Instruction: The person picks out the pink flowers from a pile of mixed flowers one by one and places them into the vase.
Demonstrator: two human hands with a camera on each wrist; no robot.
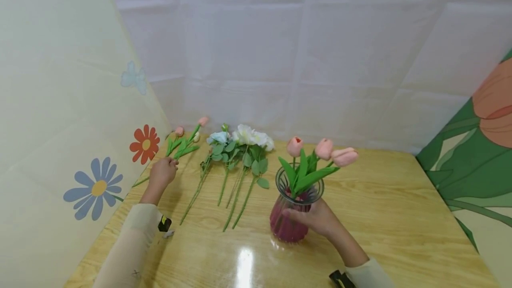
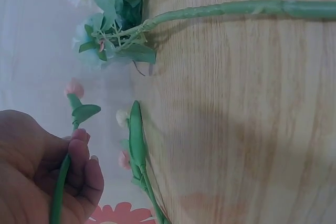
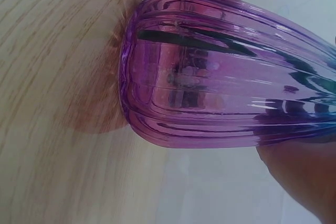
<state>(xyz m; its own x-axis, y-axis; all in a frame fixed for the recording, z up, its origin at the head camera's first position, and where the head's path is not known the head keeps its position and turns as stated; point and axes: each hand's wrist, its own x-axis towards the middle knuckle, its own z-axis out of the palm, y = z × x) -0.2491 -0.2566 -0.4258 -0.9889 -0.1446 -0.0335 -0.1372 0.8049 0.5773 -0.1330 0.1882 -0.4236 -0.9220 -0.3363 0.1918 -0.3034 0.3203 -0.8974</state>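
Observation:
My left hand [image 1: 163, 173] pinches the green stem of a pink tulip [image 1: 203, 122] at the left of the table; in the left wrist view its bloom [image 2: 74, 88] points away from the fingers. Beside it lie a white tulip [image 2: 122, 118] and another pink tulip [image 2: 124, 160]. The right hand [image 1: 318, 218] grips a ribbed glass vase [image 1: 285, 222], with the thumb across its front. Purplish-pink below and clear at the rim, the vase stands upright on the table. Three pink tulips [image 1: 324, 149] with green leaves lean out of it. Through its wall [image 3: 210, 77] dark stems show.
Between the hands lie long-stemmed white flowers [image 1: 252, 137] and a pale blue flower [image 1: 218, 137], stems toward me. A small greyish scrap [image 1: 168, 234] is near the left sleeve. A white sheet [image 1: 248, 48] hangs behind the wooden table [image 1: 384, 217]; printed flower panels flank it.

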